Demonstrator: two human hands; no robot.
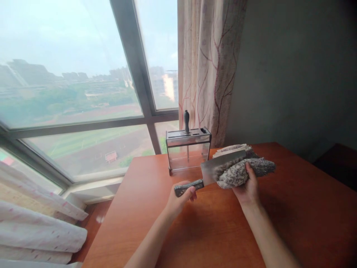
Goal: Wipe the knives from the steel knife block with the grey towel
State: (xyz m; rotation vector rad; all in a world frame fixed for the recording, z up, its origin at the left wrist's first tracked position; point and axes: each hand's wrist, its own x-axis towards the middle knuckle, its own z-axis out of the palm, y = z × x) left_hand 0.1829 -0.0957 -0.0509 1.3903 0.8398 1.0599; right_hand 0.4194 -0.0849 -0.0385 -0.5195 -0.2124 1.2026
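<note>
My left hand (181,197) is closed round the black handle of a cleaver (209,171), whose broad steel blade points to the right above the table. My right hand (249,186) grips a bunched grey-and-white fluffy cloth (237,173), thumb on top, and the cloth lies against the face of the blade. Part of the blade is hidden behind the cloth. Just beyond the blade is another pale folded cloth (232,148), partly covered by the cleaver. Past the left hand stands a clear-sided knife block (188,140) with one dark-handled knife (186,121) upright in it.
The reddish-brown wooden table (134,223) reaches to a large window (69,93) on the left. A patterned curtain (206,67) hangs behind the knife block, and a second curtain (41,230) is at lower left. A grey wall (292,74) rises at the right.
</note>
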